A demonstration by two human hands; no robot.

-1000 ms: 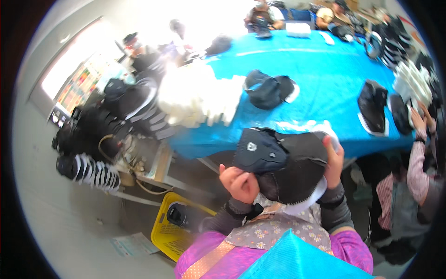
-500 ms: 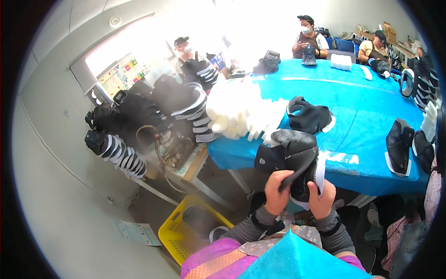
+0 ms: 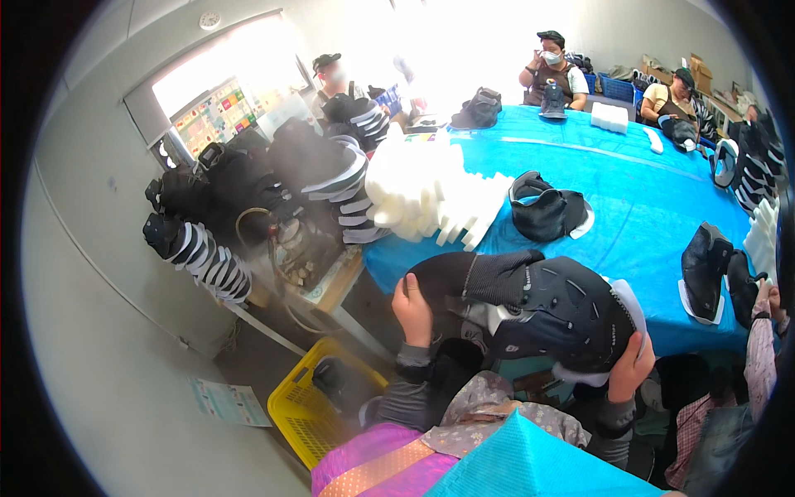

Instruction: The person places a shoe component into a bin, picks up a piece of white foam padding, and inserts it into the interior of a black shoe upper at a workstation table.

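Between my two hands a black shoe upper (image 3: 563, 311) is held up in front of the near table edge, stretched out sideways. My left hand (image 3: 412, 313) is closed on its dark collar end. On the other end, my right hand (image 3: 631, 366) grips beside the white edge piece (image 3: 631, 305). A white lining shows in the opening under the collar. Just beyond it on the table sits another black shoe upper (image 3: 546, 209) with a white rim. A heap of white foam pieces (image 3: 422, 190) lies to its left.
A blue-covered table (image 3: 629, 195) spreads ahead. Stacked black uppers (image 3: 319, 166) stand on the left by a wooden-edged bench (image 3: 331, 286). Below is a yellow basket (image 3: 290, 398) holding a dark upper. More uppers (image 3: 704, 269) stand at right; a person's hand (image 3: 770, 302) is close by.
My hands have moved apart, the left to the left and the right to the right. The upper has turned from a folded, upright hold to a wide sideways one.
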